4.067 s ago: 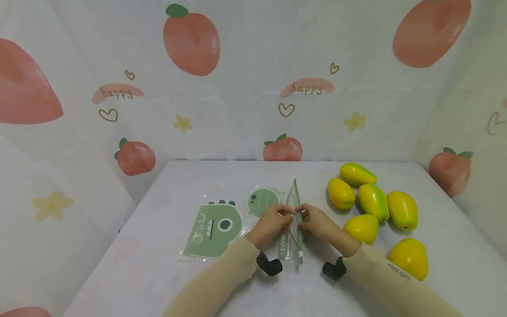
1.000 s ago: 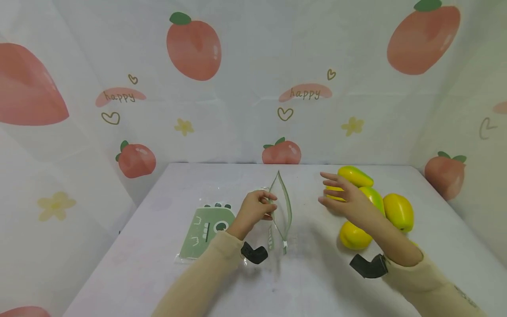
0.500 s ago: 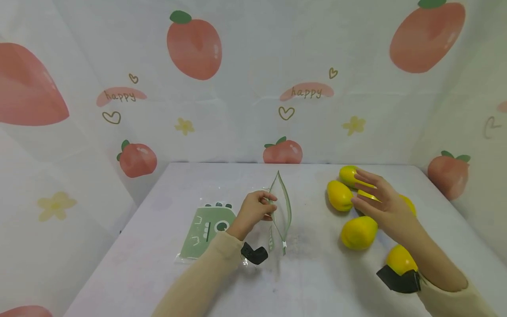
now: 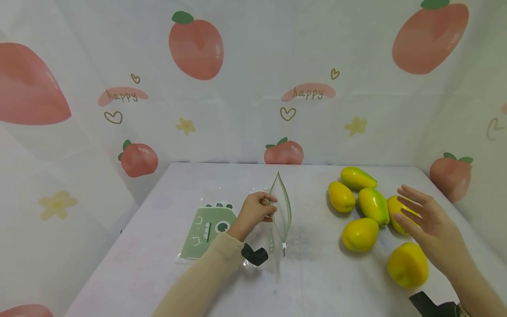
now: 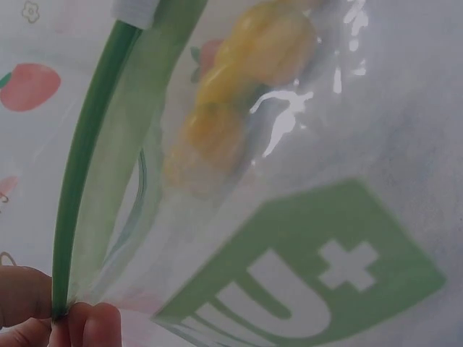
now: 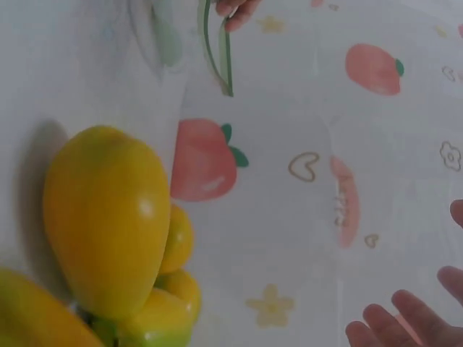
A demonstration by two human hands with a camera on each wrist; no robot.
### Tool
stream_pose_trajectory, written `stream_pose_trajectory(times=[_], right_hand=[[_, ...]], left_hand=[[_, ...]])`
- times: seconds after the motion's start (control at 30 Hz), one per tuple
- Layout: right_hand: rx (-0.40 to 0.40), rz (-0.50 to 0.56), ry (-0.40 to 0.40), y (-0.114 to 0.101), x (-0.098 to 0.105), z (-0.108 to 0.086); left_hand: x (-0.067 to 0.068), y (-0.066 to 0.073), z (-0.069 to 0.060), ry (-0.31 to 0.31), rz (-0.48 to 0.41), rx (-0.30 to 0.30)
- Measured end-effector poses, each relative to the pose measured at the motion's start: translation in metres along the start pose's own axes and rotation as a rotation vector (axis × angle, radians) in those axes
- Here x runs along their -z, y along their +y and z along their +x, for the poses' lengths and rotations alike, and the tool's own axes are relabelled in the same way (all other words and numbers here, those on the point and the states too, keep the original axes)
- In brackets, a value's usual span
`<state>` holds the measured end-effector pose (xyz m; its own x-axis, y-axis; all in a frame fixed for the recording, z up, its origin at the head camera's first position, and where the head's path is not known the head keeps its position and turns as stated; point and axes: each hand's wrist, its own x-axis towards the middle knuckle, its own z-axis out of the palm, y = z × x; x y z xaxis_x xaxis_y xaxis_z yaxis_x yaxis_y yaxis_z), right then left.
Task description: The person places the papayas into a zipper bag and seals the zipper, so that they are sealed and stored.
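A clear zip bag [image 5: 217,238] with a green slider strip stands with its mouth spread apart near the table's middle. My left hand [image 4: 256,211] pinches one edge of its mouth. Through the bag's plastic, yellow fruits show in the left wrist view. My right hand [image 4: 433,229] hovers with fingers spread at the right, holding nothing. It is above and beside the nearest mango [image 4: 408,265] and partly covers another mango [image 4: 398,214]. More yellow-green mangoes [image 4: 360,234] lie in a loose group to its left.
A flat clear bag with a green monster print [image 4: 210,231] lies on the table left of my left hand. The white table [image 4: 309,281] ends at a back edge before a cloth backdrop [image 4: 237,110] with peach prints.
Both hands were at the bag's mouth, which was narrower. My right hand let go and swept right, past the mangoes; the left keeps its pinch, and the bag's mouth is wider.
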<state>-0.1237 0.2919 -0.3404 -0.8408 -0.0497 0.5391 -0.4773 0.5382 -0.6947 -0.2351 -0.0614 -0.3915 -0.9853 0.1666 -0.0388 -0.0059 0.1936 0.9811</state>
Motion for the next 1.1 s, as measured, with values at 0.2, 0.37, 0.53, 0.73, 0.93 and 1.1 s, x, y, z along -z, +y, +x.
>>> stream_pose_trajectory(times=[0.2, 0.37, 0.53, 0.73, 0.93, 1.1], right_hand=[[-0.039, -0.089, 0.057, 0.012, 0.013, -0.02], [-0.094, -0.144, 0.08, 0.021, 0.019, -0.041], [-0.213, -0.193, 0.086, 0.036, 0.022, -0.061], [-0.313, -0.23, 0.071, 0.054, 0.018, -0.078], [-0.49, -0.268, -0.01, 0.058, 0.014, -0.083], [-0.587, -0.275, -0.085, 0.062, 0.013, -0.082]], left_hand=[[0.0, -0.001, -0.001, 0.003, 0.014, 0.0], [0.0, 0.001, -0.002, 0.004, 0.024, 0.018], [-0.001, 0.001, -0.003, 0.001, 0.016, 0.017], [-0.001, 0.003, -0.003, -0.001, 0.021, 0.012], [-0.001, 0.003, -0.003, 0.001, 0.011, 0.004], [-0.001, 0.006, -0.005, -0.002, 0.01, -0.001]])
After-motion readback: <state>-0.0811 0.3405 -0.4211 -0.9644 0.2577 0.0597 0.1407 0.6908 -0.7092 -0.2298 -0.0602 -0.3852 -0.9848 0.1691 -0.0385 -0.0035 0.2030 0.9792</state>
